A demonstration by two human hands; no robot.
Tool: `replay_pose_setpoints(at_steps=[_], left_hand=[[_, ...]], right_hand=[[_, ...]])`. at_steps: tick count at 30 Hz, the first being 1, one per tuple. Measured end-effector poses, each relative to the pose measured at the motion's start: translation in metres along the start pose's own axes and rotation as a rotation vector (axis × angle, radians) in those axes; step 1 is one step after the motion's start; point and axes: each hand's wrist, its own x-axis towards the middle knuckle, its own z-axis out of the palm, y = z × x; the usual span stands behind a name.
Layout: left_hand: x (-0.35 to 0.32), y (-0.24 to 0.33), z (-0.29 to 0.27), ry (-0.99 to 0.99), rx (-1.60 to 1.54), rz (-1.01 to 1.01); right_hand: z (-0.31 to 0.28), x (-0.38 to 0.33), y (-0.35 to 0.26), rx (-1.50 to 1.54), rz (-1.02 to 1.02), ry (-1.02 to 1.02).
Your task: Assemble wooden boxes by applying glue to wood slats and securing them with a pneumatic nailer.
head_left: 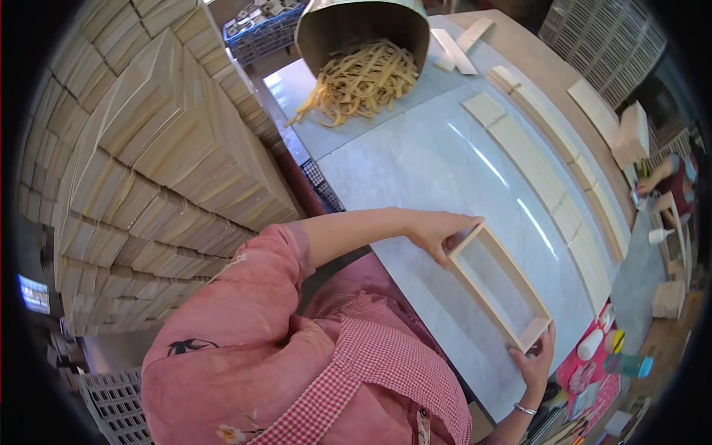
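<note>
A shallow rectangular wooden frame (489, 297), pale and with straight sides, is held over the white tabletop (415, 170). Its middle is open or very light, so I cannot tell whether it has a bottom. My left hand (437, 232) grips the frame's far short end, with fingers wrapped around the corner. At the near short end my right hand (535, 361) holds the other corner, thumb below and fingers along the outer side. A silver bracelet (525, 409) circles my right wrist.
Rubber-band-like yellow strips (367, 81) spill from a tipped metal container (315, 37) at the far side. Thin wooden boards (530, 156) lie in rows to the right. Stacked wooden pieces (170, 148) rise high on the left. A bottle (629, 365) stands at lower right; another person (675, 178) works beyond.
</note>
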Motion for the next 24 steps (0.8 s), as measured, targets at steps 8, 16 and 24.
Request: replay_pose_setpoints(at_steps=[8, 16, 24], left_hand=[[-0.041, -0.079, -0.112, 1.237, 0.621, 0.151], [-0.137, -0.141, -0.196, 1.344, 0.485, -1.226], [-0.085, -0.132, -0.136, 1.543, 0.494, -0.434]], right_hand=[[0.006, -0.009, -0.008, -0.049, 0.009, 0.060], [0.005, -0.019, 0.003, -0.054, -0.046, 0.057], [0.004, -0.034, 0.005, -0.033, 0.008, 0.064]])
